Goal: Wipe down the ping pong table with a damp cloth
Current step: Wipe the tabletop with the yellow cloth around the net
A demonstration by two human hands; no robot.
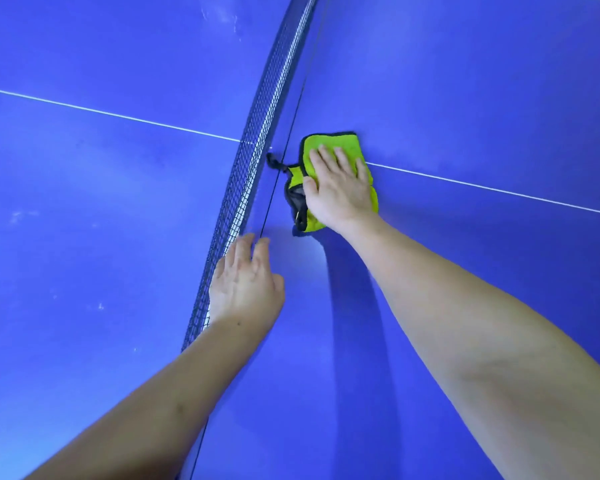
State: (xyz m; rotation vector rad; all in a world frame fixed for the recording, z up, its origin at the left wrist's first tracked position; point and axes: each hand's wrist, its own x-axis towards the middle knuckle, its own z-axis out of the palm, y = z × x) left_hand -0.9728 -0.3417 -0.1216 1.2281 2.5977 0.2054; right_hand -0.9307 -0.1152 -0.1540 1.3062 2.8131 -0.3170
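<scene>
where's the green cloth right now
In the head view the green cloth lies flat on the blue table, just right of the net, over the white centre line, under the right hand.

A glossy blue flat bench (465,81) fills the whole frame, so no walls or floor show. Soft light glares pale across its lower left and centre. Faint whitish smudges mark the upper middle.

One table (465,81), one net (257,133), one cloth (340,143), two hands (340,192)
</scene>
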